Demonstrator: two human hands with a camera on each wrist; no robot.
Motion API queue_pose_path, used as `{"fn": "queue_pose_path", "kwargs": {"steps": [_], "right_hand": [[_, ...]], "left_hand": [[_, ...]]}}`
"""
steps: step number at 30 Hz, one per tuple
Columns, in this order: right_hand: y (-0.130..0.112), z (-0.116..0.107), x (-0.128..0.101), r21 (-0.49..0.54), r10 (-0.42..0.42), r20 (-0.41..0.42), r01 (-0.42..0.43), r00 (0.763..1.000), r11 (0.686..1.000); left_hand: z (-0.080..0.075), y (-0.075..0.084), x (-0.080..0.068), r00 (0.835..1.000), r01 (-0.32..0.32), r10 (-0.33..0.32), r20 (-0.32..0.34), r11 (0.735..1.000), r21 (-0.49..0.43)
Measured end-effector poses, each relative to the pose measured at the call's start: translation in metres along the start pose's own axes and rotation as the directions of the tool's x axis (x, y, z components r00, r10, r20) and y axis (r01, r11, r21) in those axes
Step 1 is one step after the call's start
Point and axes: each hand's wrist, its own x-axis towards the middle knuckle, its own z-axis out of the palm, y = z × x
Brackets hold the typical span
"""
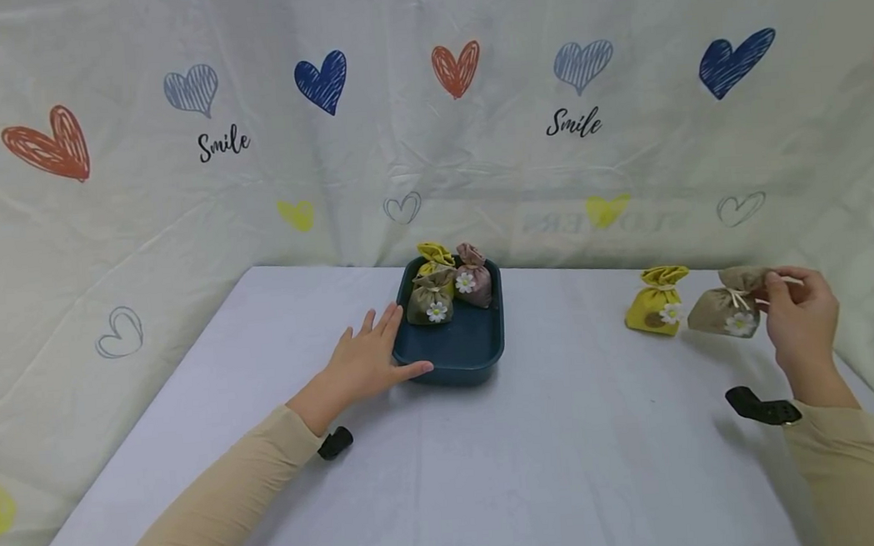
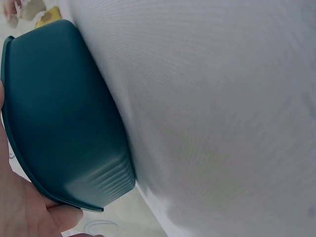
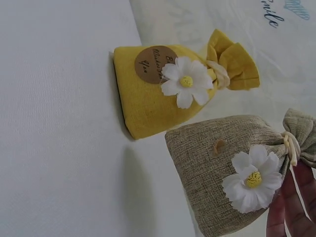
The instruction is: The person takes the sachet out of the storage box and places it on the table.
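Observation:
My right hand [image 1: 804, 317] pinches a grey-brown cloth sachet [image 1: 725, 310] by its tied neck, at the right of the head view. A white daisy [image 3: 252, 180] decorates its front, and a shadow falls on the table below it. Just left of it stands a yellow sachet [image 1: 651, 310] with a daisy and a round brown label [image 3: 150, 64]. My left hand [image 1: 367, 357] lies with spread, straight fingers against the left and near rim of a dark teal tray [image 1: 453, 355]. Inside the tray sit a grey-brown sachet [image 1: 429, 300], a yellow sachet [image 1: 436, 255] and a mauve sachet [image 1: 475, 281].
A white-covered table [image 1: 567, 432] carries everything. Behind it hangs a pale curtain [image 1: 505, 152] printed with hearts and "Smile", which also closes in the left and right sides. Each wrist wears a black strap [image 1: 764, 407].

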Motion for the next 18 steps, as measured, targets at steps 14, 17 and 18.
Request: {"fn": "queue_pose_path", "kwargs": {"steps": [14, 17, 18], "right_hand": [[0.016, -0.005, 0.022, -0.009, 0.010, 0.099, -0.009, 0.995, 1.000], [0.021, -0.005, 0.026, -0.004, 0.013, 0.107, -0.013, 0.994, 1.000], [0.023, -0.005, 0.027, 0.001, 0.019, 0.110, -0.019, 0.994, 1.000]], "left_hand": [[0.002, -0.001, 0.000, 1.000, -0.003, 0.003, -0.012, 1.000, 0.000], [0.002, 0.000, 0.000, 1.000, 0.001, -0.001, -0.010, 1.000, 0.003], [0.002, 0.000, 0.001, 1.000, 0.002, -0.002, -0.009, 1.000, 0.003]]}}
